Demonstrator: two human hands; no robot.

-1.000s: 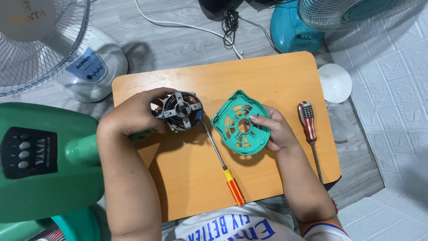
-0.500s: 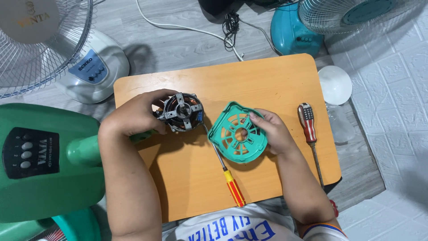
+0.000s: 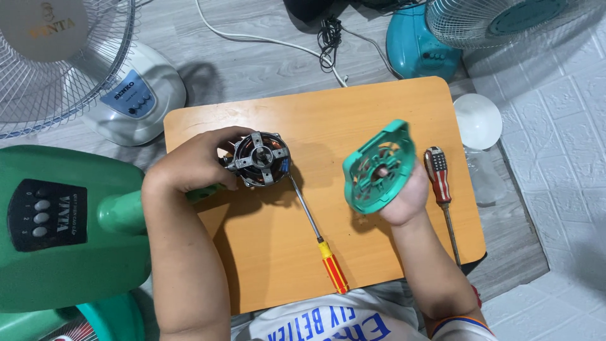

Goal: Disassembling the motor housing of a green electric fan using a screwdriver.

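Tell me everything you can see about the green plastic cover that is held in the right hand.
The cover is a roundish teal-green piece, plastic by its look, with open slots and a hub in the middle. The right hand holds it from behind and below, tilted up on edge, its face turned toward the motor. It hangs above the wooden board and touches nothing but the hand. A red-handled screwdriver lies just right of it.

Bright, even light; soft shadows; sharp focus

Orange wooden table (image 3: 353, 120) with motor (image 3: 257, 159), yellow-handled screwdriver (image 3: 319, 235), red-handled screwdriver (image 3: 442, 189).
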